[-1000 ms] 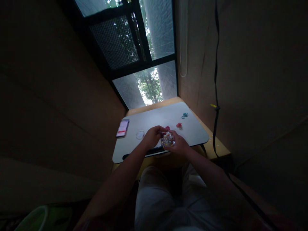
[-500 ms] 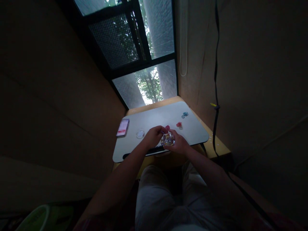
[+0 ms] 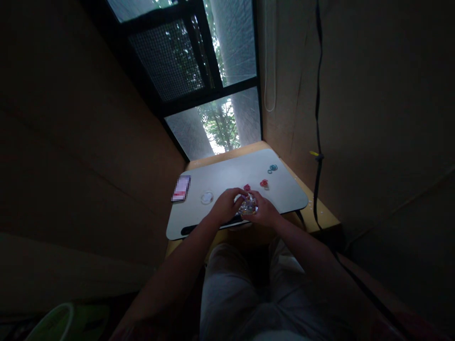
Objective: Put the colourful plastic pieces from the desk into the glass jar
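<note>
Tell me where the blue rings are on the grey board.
In the head view the blue rings lie at the far right of the grey board, just beyond the red rings and away from both hands.

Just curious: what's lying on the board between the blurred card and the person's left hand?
In the head view, a small clear round lid lies between card and left hand.

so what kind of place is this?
Probably a dim home corner used as a small craft desk: a grey rounded lap board on a wooden table by a dark-framed window, with trees outside and small coloured rings laid out.
</note>
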`<state>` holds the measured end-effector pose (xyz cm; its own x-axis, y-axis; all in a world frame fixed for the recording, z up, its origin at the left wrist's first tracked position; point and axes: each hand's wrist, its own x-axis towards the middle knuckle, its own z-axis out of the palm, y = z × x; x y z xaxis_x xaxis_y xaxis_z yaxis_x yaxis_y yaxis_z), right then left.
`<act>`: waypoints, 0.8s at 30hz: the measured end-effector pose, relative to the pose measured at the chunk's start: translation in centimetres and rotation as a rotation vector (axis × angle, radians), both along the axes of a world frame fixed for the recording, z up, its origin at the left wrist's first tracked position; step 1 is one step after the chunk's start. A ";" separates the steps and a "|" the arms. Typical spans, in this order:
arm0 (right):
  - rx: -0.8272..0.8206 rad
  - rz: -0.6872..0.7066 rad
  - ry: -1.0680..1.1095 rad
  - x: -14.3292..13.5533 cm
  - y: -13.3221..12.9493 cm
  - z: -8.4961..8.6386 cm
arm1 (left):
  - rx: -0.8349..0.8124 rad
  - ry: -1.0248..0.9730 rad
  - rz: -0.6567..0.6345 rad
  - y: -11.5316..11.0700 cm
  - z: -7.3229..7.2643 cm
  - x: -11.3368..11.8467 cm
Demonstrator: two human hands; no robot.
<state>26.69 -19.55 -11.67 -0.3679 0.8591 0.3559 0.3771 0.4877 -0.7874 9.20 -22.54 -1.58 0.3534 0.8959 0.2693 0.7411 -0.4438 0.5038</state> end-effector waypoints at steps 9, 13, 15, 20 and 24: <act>0.005 0.002 -0.022 0.0 0.0 0.0 | 0.033 0.112 -0.062 -1.2 -1.3 -1.0; -0.002 -0.002 -0.011 0.0 -0.1 0.1 | 0.029 0.122 -0.076 -1.8 -1.2 -1.4; -0.003 0.001 0.000 0.0 -0.2 0.1 | 0.025 0.120 -0.114 -1.8 -0.9 -1.5; -0.003 -0.006 0.020 0.0 -0.2 0.1 | -0.025 0.071 -0.183 -1.8 -0.1 -1.7; -0.033 -0.003 0.011 0.1 -0.1 0.0 | -0.067 -0.007 -0.151 -1.7 0.4 -1.8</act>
<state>26.76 -19.68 -11.64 -0.3615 0.8715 0.3315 0.3701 0.4604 -0.8069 7.42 -24.22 -1.21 0.4834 0.8490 0.2136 0.6652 -0.5148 0.5407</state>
